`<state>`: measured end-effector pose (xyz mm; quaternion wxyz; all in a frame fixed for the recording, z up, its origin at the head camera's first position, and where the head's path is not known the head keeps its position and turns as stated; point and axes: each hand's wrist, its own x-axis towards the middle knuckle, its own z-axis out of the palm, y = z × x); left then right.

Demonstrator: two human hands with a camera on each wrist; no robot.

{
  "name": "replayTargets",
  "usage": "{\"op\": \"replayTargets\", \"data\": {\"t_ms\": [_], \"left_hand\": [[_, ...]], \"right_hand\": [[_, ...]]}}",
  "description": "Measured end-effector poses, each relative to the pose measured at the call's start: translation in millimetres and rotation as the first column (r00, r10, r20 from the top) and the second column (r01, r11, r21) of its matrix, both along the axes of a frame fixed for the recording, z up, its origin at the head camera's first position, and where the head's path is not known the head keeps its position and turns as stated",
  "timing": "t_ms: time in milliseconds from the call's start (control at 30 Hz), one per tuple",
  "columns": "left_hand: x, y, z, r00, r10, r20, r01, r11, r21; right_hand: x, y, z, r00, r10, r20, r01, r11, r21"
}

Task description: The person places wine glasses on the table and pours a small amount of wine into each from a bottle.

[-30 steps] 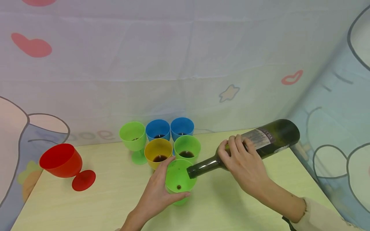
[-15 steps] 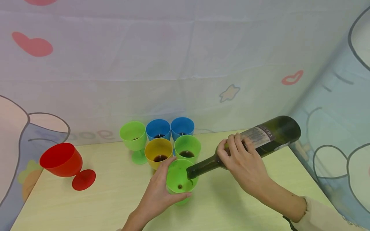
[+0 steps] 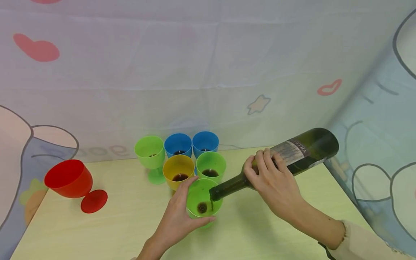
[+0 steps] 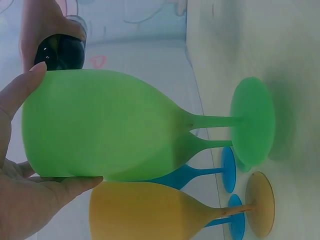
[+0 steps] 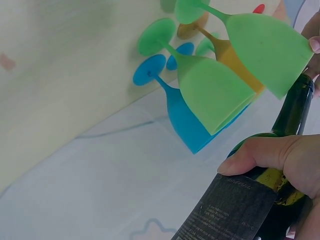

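Note:
My left hand [image 3: 175, 213] holds the front green goblet [image 3: 196, 195] by its bowl, thumb and fingers around opposite sides near the rim. In the left wrist view, this green goblet [image 4: 105, 125] has its foot on the table. My right hand [image 3: 275, 186] grips a dark green wine bottle [image 3: 313, 148] around its shoulder, tilted with the neck down to the left. The bottle's mouth lies over the goblet's right rim, and a thin dark stream falls inside. A small dark pool sits at the bowl's bottom. The right wrist view shows the bottle's black label [image 5: 225, 207].
Behind the held goblet stand a yellow goblet [image 3: 177, 168], another green goblet [image 3: 211, 162], and two blue goblets [image 3: 177, 141], each with dark liquid. A further green goblet [image 3: 149, 159] stands left of them. Far left is a red goblet [image 3: 78, 186]. A printed cloth [image 3: 162, 65] hangs behind the table [image 3: 130, 216].
The bottle's base has risen slightly. A dark stream has started from its mouth, and the dark spot in the held goblet has grown. My left hand stays in place.

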<state>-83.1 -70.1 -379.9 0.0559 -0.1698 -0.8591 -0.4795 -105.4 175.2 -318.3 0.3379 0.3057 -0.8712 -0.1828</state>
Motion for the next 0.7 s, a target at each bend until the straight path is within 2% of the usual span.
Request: {"op": "replayTargets", "data": {"t_ms": [133,267,500,700], "left_hand": [[-0.4,0.4,-0.5,1.0,0.002,-0.001,-0.002,1.0,0.008],[-0.7,0.9,-1.0,1.0,0.002,-0.001,-0.002,1.0,0.011],[-1.6,1.7,-2.1,1.0,-0.003,0.003,0.003,0.999,0.038],[-1.4,2.7,-4.5,1.0,-0.005,0.007,0.004,0.998,0.058]], "right_hand": [[0.3,-0.5,0.9,0.999,-0.032,-0.019,0.033,0.999,0.038],[0.1,-0.6,2.0,0.999,-0.031,-0.021,0.032,0.999,0.038],[-1.1,1.1,3.3,1.0,0.031,0.002,-0.031,0.999,-0.016],[-0.6,1.6,4.1,1.0,0.03,-0.003,-0.03,0.999,-0.013]]}}
